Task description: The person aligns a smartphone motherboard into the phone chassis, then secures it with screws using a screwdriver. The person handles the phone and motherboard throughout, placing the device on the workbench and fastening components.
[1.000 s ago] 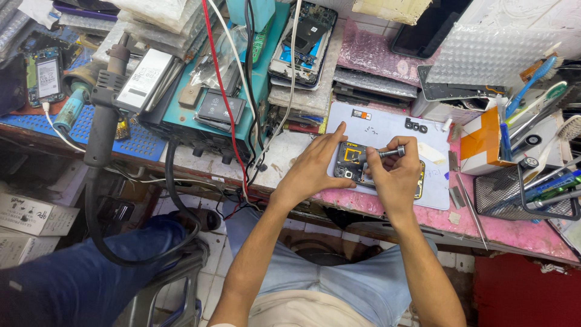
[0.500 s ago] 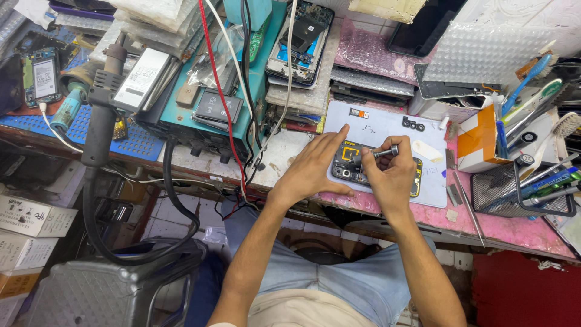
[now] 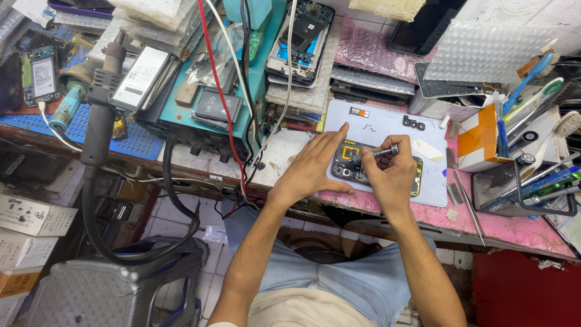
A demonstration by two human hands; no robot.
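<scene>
Right hand (image 3: 392, 172) pinches a screwdriver (image 3: 382, 152) over the opened phone (image 3: 348, 158), left hand (image 3: 315, 163) spread beside.

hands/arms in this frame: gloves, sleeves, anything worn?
Both bare. Left hand and right hand: no gloves, rings or watch visible. Forearms uncovered to the frame edge, no sleeves in view. Below them, light blue jeans and a beige shirt hem.

White cardboard boxes (image 3: 27, 215) with dark print stacked on floor, far left, below the table. Orange-and-white small box (image 3: 478, 140) on table right, beside mesh basket. White-labelled flat battery (image 3: 140, 77) leaning on teal unit, upper left. Dark screen panel (image 3: 426, 27) top right (glass blank). Pink bubble-wrap pouch (image 3: 372, 51) beside it.
</scene>
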